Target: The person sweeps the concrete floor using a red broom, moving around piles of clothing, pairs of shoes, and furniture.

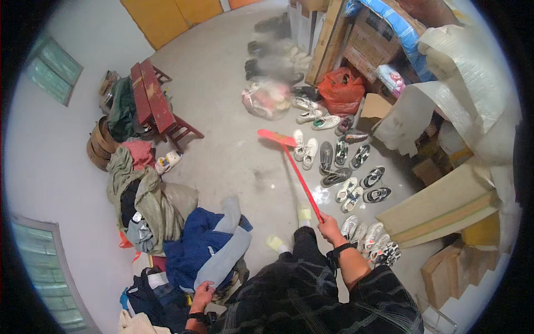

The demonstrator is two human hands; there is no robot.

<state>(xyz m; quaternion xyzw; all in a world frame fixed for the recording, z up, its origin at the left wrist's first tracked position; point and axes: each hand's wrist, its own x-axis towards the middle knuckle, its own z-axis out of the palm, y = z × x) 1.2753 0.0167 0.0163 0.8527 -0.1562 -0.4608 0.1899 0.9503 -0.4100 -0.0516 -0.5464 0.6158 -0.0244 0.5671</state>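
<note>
My right hand (330, 229) is closed around the end of the red handle of a long broom (301, 178). The broom's red head (277, 137) lies on or just above the grey floor, beside a pair of white sneakers (309, 153). At the lower left is my left hand (203, 292), fingers loosely bent, over the edge of the piled clothes; whether it touches them I cannot tell. Nearest to it lies a blue garment with light grey sleeves (221, 254). Several pairs of shoes (341, 151) stand on the floor to the right of the broom.
A red wooden bench (156, 104) stands at the left beside heaped clothes and cloth (167, 208). A red plastic bag (342, 89), cardboard boxes (369, 46) and a long board (442, 208) line the right. A clear plastic bag (267, 100) sits beyond the broom head.
</note>
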